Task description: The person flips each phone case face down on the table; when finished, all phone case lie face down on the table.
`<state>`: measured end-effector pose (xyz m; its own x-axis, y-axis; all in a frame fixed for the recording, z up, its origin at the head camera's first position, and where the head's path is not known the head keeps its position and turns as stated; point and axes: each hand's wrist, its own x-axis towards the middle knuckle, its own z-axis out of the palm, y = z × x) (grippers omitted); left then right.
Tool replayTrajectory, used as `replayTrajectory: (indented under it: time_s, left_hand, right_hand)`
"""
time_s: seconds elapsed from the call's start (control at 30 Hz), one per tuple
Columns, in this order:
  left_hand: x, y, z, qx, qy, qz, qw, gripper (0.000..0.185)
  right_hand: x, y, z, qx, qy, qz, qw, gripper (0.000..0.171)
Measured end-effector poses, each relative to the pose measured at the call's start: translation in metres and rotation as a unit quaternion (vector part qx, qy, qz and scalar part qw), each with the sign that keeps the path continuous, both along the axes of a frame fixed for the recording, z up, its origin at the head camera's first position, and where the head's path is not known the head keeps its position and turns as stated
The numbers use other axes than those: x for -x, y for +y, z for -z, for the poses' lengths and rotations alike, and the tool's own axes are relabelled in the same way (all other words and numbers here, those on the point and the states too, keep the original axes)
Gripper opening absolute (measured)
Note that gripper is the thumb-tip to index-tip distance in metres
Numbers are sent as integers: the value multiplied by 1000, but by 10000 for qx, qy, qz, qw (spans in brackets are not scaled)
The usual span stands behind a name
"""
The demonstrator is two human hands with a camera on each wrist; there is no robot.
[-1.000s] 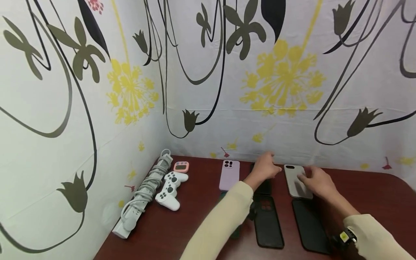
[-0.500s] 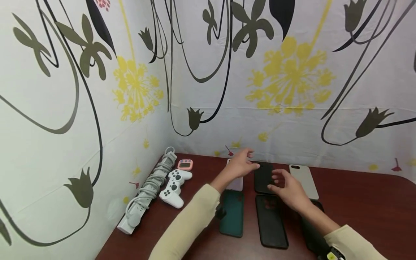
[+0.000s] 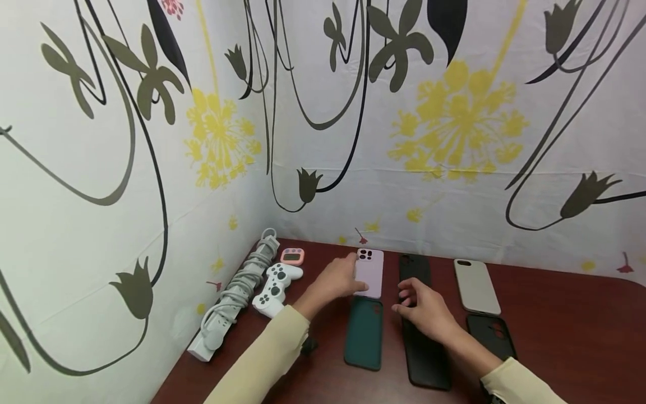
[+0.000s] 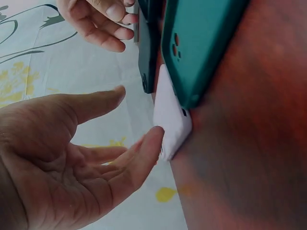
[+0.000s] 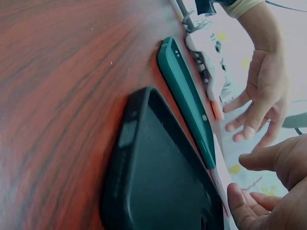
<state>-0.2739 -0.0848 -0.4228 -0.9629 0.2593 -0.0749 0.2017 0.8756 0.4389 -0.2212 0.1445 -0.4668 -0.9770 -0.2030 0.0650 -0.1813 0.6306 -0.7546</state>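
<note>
My left hand [image 3: 335, 280] reaches to the left side of a lilac phone case [image 3: 372, 275], thumb and fingers spread apart. In the left wrist view a fingertip [image 4: 156, 136] overlaps the end of that lilac case. A teal phone case [image 3: 364, 336] lies just in front of it, hollow side up. My right hand [image 3: 429, 311] hovers over the seam between two black phone cases, the far one [image 3: 415, 268] and the near one [image 3: 426, 359], its fingers loosely bent around nothing. In the right wrist view, the near black case shows its hollow inside.
To the right lie a beige phone case [image 3: 476, 286] and another black case [image 3: 492, 334], partly behind my right arm. On the left are a white game controller [image 3: 276, 289], a pink timer [image 3: 292, 256] and a cord-wrapped power strip [image 3: 237, 294]. Patterned cloth [image 3: 328, 168] hangs behind the table.
Both hands have moved left: the left from the far black case to the lilac case, the right from the beige case to the black cases. The view has shifted slightly.
</note>
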Motion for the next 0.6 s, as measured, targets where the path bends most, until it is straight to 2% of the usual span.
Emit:
replayTrajectory:
  time_s: [0.13,0.27,0.3,0.43,0.6]
  left_hand:
    - [-7,-11,7,-319,-547,36,9980,69]
    - [-13,-17,12,-496,-974,74,9940,33]
    - [-15,-18,13,-479,-1033,76,9935,29]
    - [-20,-23,14,-500,-1292,70,9903,33]
    - [-27,-28,15,-702,-1671,58,9834,31]
  right_hand:
    - [-1,-10,3,-100,-97,-103,9998,41]
    - [-2,-19,4,-279,-111,-156,9994,34]
    - [-3,-22,4,-325,-131,-154,9993,32]
    - [-5,-29,2,-497,-155,-188,9985,31]
    - [-8,-38,0,-836,-162,-253,9960,42]
